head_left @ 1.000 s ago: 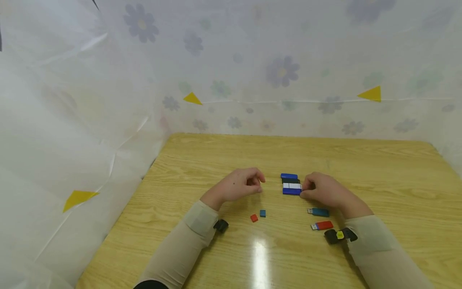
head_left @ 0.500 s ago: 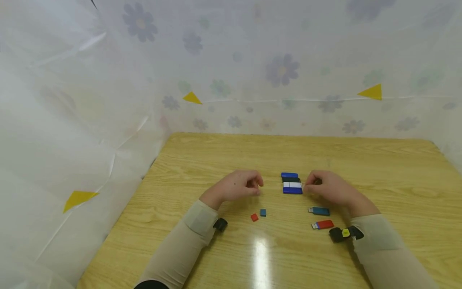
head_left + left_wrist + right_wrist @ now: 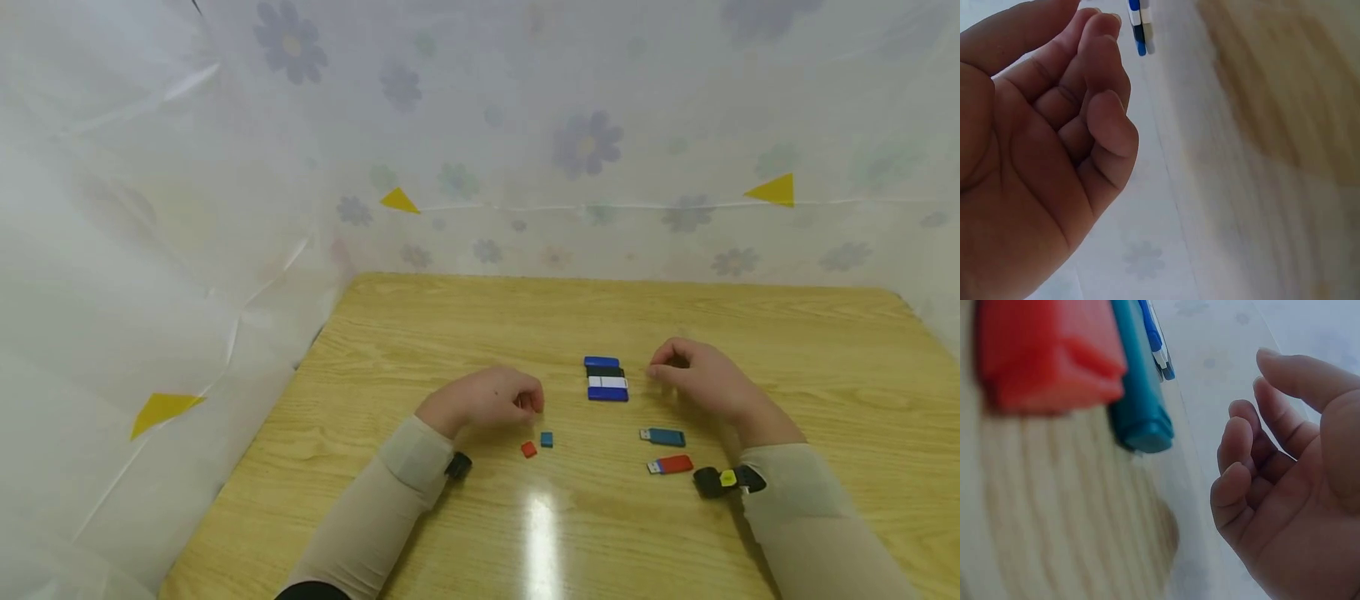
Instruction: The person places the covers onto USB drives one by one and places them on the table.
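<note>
two hands point(image 3: 483, 400) point(image 3: 708, 381) hang relaxed, holding nothing; only the head view shows the red square point(image 3: 528, 450) and blue square point(image 3: 547, 440).

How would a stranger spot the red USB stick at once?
On the wooden table, look nearer the person than the right hand. The red USB stick lies there, metal plug pointing left. Its colour sets it apart from the teal stick just beyond, that plug from the small red piece further left.
</note>
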A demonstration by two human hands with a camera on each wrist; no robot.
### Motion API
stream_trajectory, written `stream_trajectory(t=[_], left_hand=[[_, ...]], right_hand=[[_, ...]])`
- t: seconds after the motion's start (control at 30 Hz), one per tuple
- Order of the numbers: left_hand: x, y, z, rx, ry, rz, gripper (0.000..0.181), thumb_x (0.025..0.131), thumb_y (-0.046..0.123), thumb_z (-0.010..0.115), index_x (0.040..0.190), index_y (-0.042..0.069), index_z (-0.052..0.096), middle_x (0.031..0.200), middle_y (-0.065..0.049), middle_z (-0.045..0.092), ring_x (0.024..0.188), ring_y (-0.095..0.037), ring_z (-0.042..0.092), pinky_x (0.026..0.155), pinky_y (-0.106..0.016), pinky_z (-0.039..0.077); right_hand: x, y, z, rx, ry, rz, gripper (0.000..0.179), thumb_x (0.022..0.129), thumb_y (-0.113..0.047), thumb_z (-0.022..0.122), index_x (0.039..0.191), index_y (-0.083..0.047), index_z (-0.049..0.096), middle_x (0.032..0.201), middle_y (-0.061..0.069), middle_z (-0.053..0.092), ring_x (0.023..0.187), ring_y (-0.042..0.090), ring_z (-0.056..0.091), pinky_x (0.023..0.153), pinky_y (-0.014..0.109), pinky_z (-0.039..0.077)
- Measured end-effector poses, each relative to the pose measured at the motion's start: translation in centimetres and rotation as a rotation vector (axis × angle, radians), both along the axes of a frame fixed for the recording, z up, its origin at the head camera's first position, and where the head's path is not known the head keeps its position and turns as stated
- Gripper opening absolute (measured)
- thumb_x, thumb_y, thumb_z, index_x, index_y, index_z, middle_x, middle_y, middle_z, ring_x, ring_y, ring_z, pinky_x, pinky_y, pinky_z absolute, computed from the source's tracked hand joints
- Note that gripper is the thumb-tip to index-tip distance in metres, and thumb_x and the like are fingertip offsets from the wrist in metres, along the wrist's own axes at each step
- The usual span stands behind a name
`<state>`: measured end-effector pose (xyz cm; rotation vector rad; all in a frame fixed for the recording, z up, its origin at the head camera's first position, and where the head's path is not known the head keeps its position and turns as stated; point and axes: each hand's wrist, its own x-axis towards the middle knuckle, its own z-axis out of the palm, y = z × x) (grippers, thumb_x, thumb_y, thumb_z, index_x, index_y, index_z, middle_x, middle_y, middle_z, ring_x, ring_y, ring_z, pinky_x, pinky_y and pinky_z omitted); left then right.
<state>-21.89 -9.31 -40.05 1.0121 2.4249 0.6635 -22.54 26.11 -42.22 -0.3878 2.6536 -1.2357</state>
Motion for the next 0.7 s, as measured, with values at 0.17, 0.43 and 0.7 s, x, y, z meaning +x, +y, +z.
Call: stream_trajectory(t=[0.17,0.43,0.7], left_hand=[[0.4,1.0,-0.5,-0.009,-0.011,-0.015,0.004,0.098,0.021,0.065,0.101,0.020,0.068,0.087,0.011,0.064,0.074,-0.009,0.056,0.069,-0.026,0.048],[0.2,2.1,-1.1,-0.148,0.002,-0.033,0.012,0.097,0.016,0.066,0.108,0.020,0.065,0.084,0.008,0.061,0.070,-0.009,0.052,0.066,-0.026,0.045],[0.5,2.4,-1.2,-0.199,-0.012,-0.047,0.027,0.091,0.023,0.078,0.111,0.019,0.060,0.084,0.008,0.061,0.074,-0.008,0.054,0.070,-0.025,0.047]], right_hand=[[0.2,0.4,-0.1,-0.001,0.011,-0.008,0.027,0.101,-0.037,0.065,0.107,-0.010,0.063,0.096,0.012,0.059,0.078,0.029,0.055,0.065,0.036,0.048],[0.0,0.9,-0.8,-0.009,-0.016,-0.009,0.027,0.101,-0.035,0.064,0.109,-0.009,0.062,0.095,0.011,0.058,0.078,0.028,0.054,0.065,0.035,0.046],[-0.2,1.0,-1.3,-0.012,-0.026,-0.003,0.025,0.102,-0.031,0.064,0.110,-0.008,0.062,0.094,0.012,0.058,0.078,0.029,0.054,0.065,0.035,0.047]])
